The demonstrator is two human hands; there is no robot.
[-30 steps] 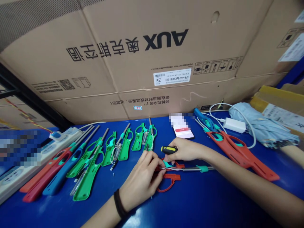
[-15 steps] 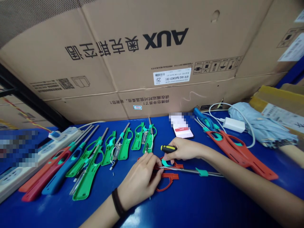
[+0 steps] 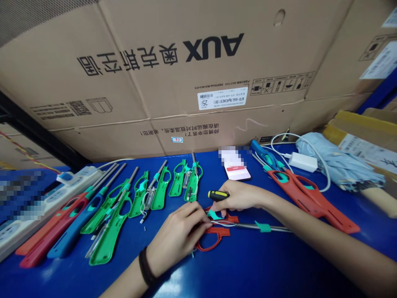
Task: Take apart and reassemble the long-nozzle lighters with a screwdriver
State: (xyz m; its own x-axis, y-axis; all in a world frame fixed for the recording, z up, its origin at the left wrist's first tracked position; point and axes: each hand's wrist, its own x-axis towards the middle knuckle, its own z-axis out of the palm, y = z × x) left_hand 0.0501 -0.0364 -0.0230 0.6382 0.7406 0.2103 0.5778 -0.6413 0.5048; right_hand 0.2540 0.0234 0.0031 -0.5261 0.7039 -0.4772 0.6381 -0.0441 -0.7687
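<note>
Both hands [image 3: 204,211] close together, fingers curled

This looks like a small, makeshift workshop bench, though the wider room cannot be seen. Opened green lighter casings [image 3: 107,244], with metal tubes and white wires bared, lie in a row on a glossy blue tabletop [image 3: 248,265], and a hand grips a black-and-yellow tool handle [image 3: 218,195] over red casing parts [image 3: 225,232]. A power strip [image 3: 66,193] runs along the left. Flattened-looking cardboard [image 3: 173,20] with upside-down AUX print walls off the far side, between a black metal post [image 3: 34,134] at left and a blue beam [image 3: 380,93] at right.
</note>
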